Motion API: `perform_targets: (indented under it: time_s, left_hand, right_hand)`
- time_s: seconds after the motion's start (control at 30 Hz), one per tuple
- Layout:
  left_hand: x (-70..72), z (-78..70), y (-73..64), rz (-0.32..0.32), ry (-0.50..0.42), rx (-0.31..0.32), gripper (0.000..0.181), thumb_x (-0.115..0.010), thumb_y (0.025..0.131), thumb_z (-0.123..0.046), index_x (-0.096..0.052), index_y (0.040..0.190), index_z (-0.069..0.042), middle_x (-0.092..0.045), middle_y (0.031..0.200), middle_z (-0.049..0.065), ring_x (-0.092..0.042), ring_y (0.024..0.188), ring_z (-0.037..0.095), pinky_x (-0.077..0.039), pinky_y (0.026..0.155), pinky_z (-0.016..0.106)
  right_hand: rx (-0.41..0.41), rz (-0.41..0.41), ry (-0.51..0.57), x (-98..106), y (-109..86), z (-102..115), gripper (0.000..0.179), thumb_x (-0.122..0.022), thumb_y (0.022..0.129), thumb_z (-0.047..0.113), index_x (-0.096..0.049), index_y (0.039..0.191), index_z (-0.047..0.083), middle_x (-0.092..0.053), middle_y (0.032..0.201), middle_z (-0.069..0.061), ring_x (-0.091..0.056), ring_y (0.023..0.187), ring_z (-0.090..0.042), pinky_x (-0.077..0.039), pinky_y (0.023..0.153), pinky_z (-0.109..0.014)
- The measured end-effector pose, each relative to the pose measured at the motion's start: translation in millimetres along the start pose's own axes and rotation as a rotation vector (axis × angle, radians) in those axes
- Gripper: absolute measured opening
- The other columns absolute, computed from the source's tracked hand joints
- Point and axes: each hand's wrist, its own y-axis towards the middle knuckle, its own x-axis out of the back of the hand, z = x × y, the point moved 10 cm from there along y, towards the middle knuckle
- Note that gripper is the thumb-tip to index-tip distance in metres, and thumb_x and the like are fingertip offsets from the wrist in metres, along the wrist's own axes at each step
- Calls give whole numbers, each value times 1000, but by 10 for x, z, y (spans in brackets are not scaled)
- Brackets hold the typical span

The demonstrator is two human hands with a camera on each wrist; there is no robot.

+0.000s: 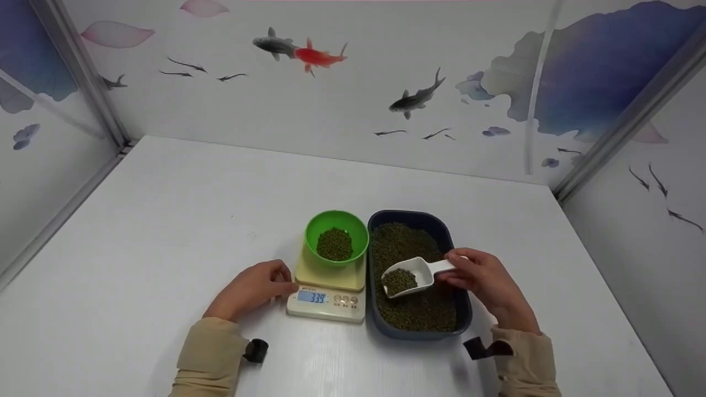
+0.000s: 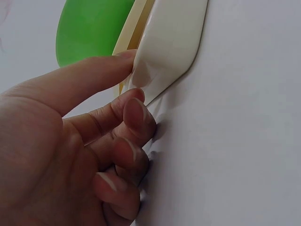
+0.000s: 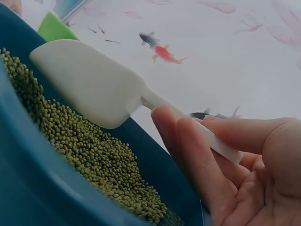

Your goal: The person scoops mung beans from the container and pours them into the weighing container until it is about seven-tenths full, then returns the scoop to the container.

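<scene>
"What can you read on the scale?"

"The lit display shows the digits 339; whether there's a decimal point in there, I can't tell. A line of tiny print sits above it, too small to make out. Same with the marks under the three round buttons."

"Any brand on the scoop?"

"None that I can read. It's plain white, and the right hand pinches its handle between thumb and fingers. The scoop is over the dark blue tub, with a small heap of green beans at its front end."

"And the left hand?"

"It isn't gripping anything. The thumb touches the side edge of the scale near the display, and the other fingers are loosely bent beside it, by the tabletop."

"Where's the bowl?"

"On the scale's pale yellow platform, toward the back. It's bright green, and more of the beans lie in the bottom. The tub stands just beside the scale, to its right, holding a wide bed of them."

"Anything written on the back wall?"

"Just pictures that I can see: grey fish, a red one, pink petals and a big blue-purple leaf."
</scene>
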Motion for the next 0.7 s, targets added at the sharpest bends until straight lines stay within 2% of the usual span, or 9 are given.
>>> perform_targets:
  time_s: [0.1, 0.3, 0.47, 0.6, 0.7]
  left_hand:
    - [-1, 6, 1, 2, -5, 2, 23, -67, 75, -39, -58, 82, -19, -55, 70, 0, -50, 63, 15, -39, 58, 30]
    - [-21, -12, 16, 10, -14, -9, 23, -67, 76, -38, -57, 84, -19, -56, 71, 0, -50, 63, 15, -39, 58, 30]
    - [-1, -5, 6, 7, -7, -2, 23, -67, 76, -38, -57, 83, -19, -56, 71, 0, -50, 63, 15, -39, 58, 29]
    - [21, 16, -6, -1, -8, 16, 23, -67, 75, -38, -57, 83, -19, -56, 71, -1, -51, 64, 15, -40, 59, 29]
    - [-2, 3, 0, 10, -18, 3, 23, -67, 76, -39, -57, 84, -19, -56, 72, -1, -51, 65, 15, -40, 59, 29]
  right_hand:
    - [-5, 1, 18, -1, -4, 9, 34, -57, 87, 16, -51, 112, -5, -64, 95, -12, -63, 86, -26, -49, 75, -31]
    - [11, -19, 46, 29, -14, 42, 39, -59, 85, 17, -49, 113, -9, -65, 88, -14, -64, 81, -24, -50, 72, -29]
    - [28, -16, 69, 18, -18, 82, 29, -58, 86, 16, -56, 107, -4, -66, 87, -13, -65, 78, -21, -50, 69, -28]
    - [48, 28, 129, -25, -23, 132, 21, -54, 89, 13, -59, 104, 1, -66, 89, -12, -65, 79, -20, -50, 70, -27]
    - [59, 17, 188, -9, -42, 163, 20, -53, 89, 11, -59, 104, -1, -66, 88, -12, -65, 78, -20, -50, 70, -27]
